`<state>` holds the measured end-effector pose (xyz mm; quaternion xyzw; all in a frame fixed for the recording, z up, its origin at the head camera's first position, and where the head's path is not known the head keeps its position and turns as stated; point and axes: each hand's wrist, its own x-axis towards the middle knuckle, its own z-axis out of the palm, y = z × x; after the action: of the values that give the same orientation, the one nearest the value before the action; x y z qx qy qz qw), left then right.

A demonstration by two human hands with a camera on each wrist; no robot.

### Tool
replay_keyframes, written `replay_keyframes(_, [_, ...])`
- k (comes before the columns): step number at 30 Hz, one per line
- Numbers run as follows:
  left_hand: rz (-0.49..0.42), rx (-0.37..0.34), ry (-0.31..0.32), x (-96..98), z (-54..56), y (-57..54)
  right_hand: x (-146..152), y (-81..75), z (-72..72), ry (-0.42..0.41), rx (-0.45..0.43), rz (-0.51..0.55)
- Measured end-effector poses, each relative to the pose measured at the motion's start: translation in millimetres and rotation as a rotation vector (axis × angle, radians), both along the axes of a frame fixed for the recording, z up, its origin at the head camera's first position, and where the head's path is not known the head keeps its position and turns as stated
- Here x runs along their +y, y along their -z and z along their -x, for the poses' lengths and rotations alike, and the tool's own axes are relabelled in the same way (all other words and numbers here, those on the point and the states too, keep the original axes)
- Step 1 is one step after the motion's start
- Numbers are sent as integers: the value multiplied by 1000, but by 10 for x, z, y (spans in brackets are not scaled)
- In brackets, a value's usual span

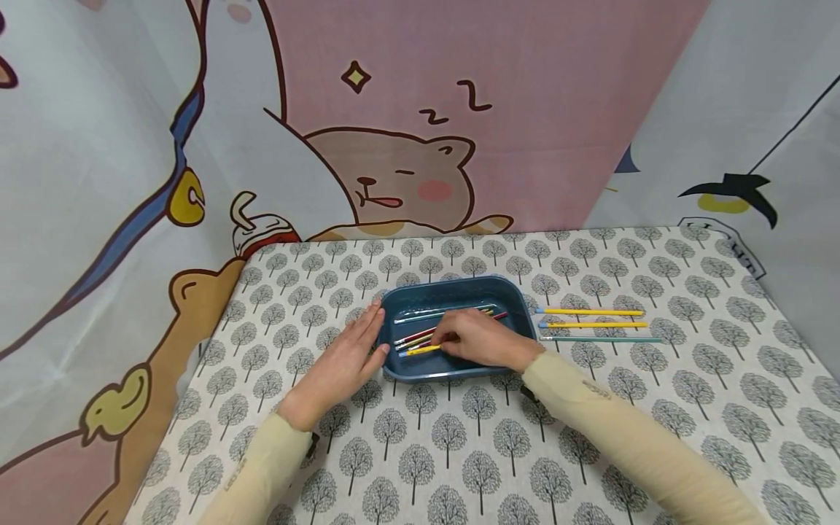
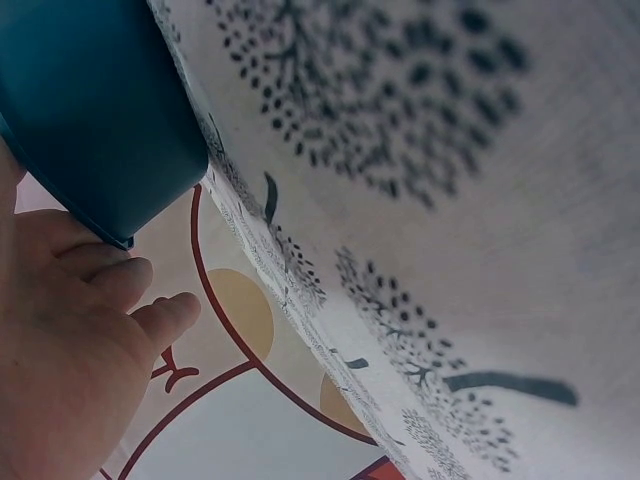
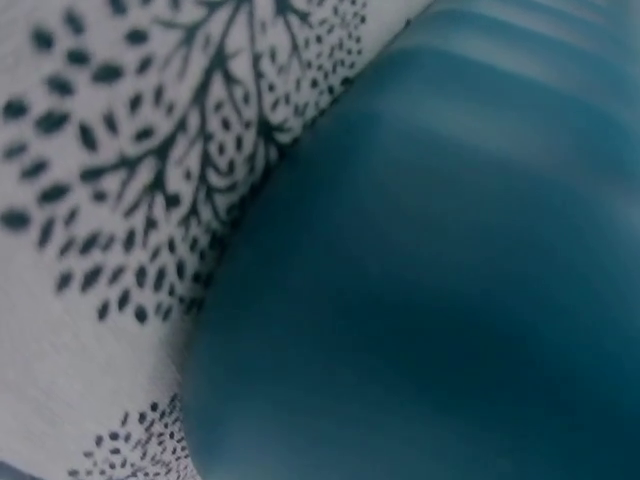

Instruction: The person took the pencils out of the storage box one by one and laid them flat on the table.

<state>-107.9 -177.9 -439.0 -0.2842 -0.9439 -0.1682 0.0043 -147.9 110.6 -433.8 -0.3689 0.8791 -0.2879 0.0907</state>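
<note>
A dark blue-green rectangular basin (image 1: 433, 294) sits on the cloth, with several pencils (image 1: 420, 316) lying in it, green, dark red and yellow among them. My right hand (image 1: 477, 337) reaches into it and pinches a yellow pencil (image 1: 420, 351) between thumb and fingers; the pencil's blue-tipped end points left. On the left side, my left hand (image 1: 343, 363) rests against the basin's rim, fingers extended. The left wrist view has those fingers (image 2: 120, 280) at the rim of the basin (image 2: 100, 110). Only the basin's outer wall (image 3: 420, 280) and cloth fill the right wrist view; the right hand is hidden there.
To the right of the basin, two yellow pencils (image 1: 590, 312) and a green pencil (image 1: 604, 340) lie side by side on the tree-patterned cloth (image 1: 446, 467). Hanging cartoon-printed fabric (image 1: 525, 146) stands behind the table and along its sides.
</note>
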Motion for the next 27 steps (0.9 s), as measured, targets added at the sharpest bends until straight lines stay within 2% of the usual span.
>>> replay_keyframes(11, [1,-5,0,-5,1,-3,80,-131,-14,44,-32,65])
replay_keyframes(27, [-14,-9,-2,-3,2,6,224,-413,-113,66,65,175])
